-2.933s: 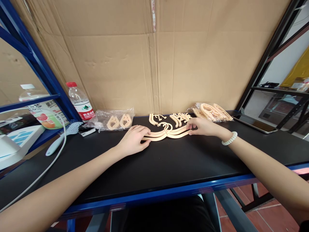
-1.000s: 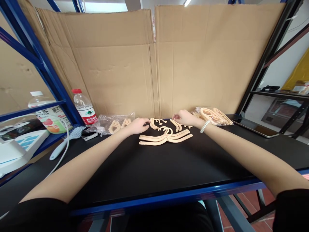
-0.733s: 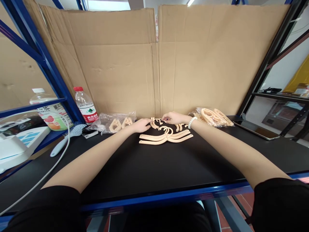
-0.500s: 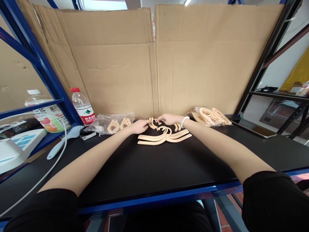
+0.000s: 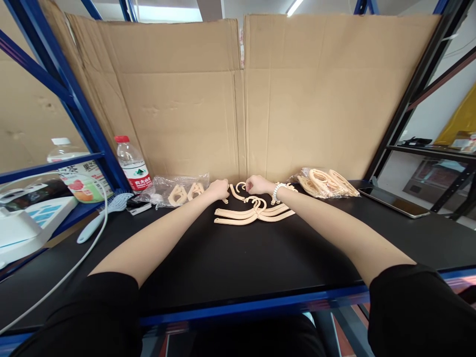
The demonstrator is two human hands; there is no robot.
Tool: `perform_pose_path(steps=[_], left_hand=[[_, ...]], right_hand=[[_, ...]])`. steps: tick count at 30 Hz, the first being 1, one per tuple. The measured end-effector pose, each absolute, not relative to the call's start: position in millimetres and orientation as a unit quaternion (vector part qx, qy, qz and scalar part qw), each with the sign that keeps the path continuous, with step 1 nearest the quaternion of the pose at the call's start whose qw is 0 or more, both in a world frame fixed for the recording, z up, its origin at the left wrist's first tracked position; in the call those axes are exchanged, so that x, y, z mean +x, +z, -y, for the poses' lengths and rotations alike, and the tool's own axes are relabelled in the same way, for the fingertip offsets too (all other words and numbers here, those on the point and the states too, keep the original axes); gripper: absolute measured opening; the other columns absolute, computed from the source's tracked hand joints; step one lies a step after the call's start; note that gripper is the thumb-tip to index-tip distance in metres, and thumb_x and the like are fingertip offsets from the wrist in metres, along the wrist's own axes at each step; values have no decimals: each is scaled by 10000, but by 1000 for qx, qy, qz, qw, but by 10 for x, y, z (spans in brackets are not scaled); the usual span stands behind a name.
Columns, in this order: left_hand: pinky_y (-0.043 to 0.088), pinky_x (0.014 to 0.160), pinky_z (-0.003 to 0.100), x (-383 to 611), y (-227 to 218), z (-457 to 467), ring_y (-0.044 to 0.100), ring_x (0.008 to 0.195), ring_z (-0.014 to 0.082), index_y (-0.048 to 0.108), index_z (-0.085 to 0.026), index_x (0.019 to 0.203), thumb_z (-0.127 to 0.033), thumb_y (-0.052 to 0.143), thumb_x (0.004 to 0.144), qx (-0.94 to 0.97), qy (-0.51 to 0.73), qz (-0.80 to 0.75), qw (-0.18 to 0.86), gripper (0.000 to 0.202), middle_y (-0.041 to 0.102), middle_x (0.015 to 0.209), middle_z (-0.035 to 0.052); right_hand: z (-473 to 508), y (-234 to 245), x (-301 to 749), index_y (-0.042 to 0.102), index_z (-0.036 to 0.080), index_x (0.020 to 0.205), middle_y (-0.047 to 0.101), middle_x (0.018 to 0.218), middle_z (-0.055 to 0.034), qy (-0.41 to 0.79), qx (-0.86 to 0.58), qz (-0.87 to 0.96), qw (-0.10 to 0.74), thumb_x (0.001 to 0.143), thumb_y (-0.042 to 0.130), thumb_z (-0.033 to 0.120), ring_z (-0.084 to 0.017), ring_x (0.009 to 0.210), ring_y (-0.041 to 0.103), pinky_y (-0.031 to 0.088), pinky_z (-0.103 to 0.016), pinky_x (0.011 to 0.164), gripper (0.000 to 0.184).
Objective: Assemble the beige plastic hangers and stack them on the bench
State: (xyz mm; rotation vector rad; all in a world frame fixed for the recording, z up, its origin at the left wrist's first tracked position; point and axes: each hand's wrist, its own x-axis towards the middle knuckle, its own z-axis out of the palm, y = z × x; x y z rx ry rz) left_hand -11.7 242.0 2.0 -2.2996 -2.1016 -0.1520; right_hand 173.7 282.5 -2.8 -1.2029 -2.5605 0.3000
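Smooth, arched cream hanger pieces (image 5: 257, 214) lie nearer us than our left hand (image 5: 218, 189), pinching a slim cream piece (image 5: 225, 201), and curled right hand (image 5: 258, 185), grip unclear.

The cardboard panel (image 5: 178, 114) stands behind the back edge of the tabletop (image 5: 245, 267). The hangers (image 5: 257, 213) lie midway between the side edges, nearer the back edge than the front, hooks toward the back. Behind them lies the loose arm (image 5: 236, 194), between the left hand (image 5: 218, 189) and the right hand (image 5: 256, 185); the small hook (image 5: 241, 185) is just left of the right hand. Further loose pieces (image 5: 289, 187) lie right of that hand. Along the back edge, the bottle (image 5: 134, 168) stands near the back left corner, with the left bag (image 5: 159, 184) to its right. The hairbrush (image 5: 97, 218) lies before the bottle. The right bag (image 5: 327, 182) lies right of the loose pieces; the tablet (image 5: 394, 202) lies toward the back right corner.
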Motion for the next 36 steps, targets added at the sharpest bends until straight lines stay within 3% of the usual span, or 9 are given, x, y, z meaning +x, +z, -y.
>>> perform_pose_path(steps=[4,9,13,15,19,22,26,31,36], left_hand=[[520,841,400,-67,64,-2431,616,979,212,588,-137,1125,-354,592,908,-711,-71,700,-1,307,614,1111,90],[524,832,393,-84,166,-2358,635,955,219,625,-129,1026,-308,644,868,-698,-110,707,-6,240,650,1021,87],[514,838,388,-132,350,-2216,653,968,298,648,-142,888,-143,710,720,-707,-180,684,-9,180,695,907,114],[526,835,370,-126,418,-2078,663,952,274,638,-144,932,-158,655,755,-720,-225,656,-24,179,704,951,105],[570,802,332,-8,377,-1632,687,885,209,603,-130,959,-326,534,874,-757,-362,522,-153,224,703,931,89],[591,792,379,138,228,-1230,704,816,219,587,-136,933,-453,611,826,-751,-421,396,-317,335,692,947,97],[600,794,391,288,16,-809,719,818,230,508,-185,973,-544,611,822,-684,-441,379,-440,403,700,952,78],[584,854,415,345,-165,-587,713,887,233,460,-213,962,-520,577,866,-615,-490,368,-497,342,714,976,67],[587,833,396,366,-251,-583,717,837,235,575,-185,896,-332,769,733,-615,-505,378,-473,293,716,967,58]], right_hand=[[-2859,0,1779,678,117,907,715,927,-91,92,-435,872,205,713,577,-38,-166,812,646,458,-208,683,268],[-2777,120,1905,615,98,1103,701,918,-100,86,-434,847,294,800,513,-16,-168,826,633,457,-239,764,339],[-2560,299,2126,661,127,940,681,924,-90,83,-425,826,361,846,476,58,-189,899,617,444,-271,835,219],[-2390,338,2261,650,140,884,669,910,-76,87,-421,816,386,838,484,95,-184,872,618,458,-278,804,178],[-1931,232,2474,599,160,805,626,735,-10,252,-360,775,455,754,603,170,-154,692,609,488,-285,685,52],[-1572,71,2538,609,171,791,621,729,-1,410,-294,725,470,692,728,269,-146,692,601,507,-293,681,183],[-1266,-95,2511,626,188,791,633,771,-1,503,-259,688,453,675,787,304,-121,663,591,513,-273,637,231],[-1183,-188,2419,645,181,794,631,744,12,610,-218,629,430,659,826,292,-107,644,610,515,-247,609,251],[-1146,-237,2416,687,175,828,646,735,16,661,-211,597,404,659,834,243,-97,641,628,533,-230,628,234]])
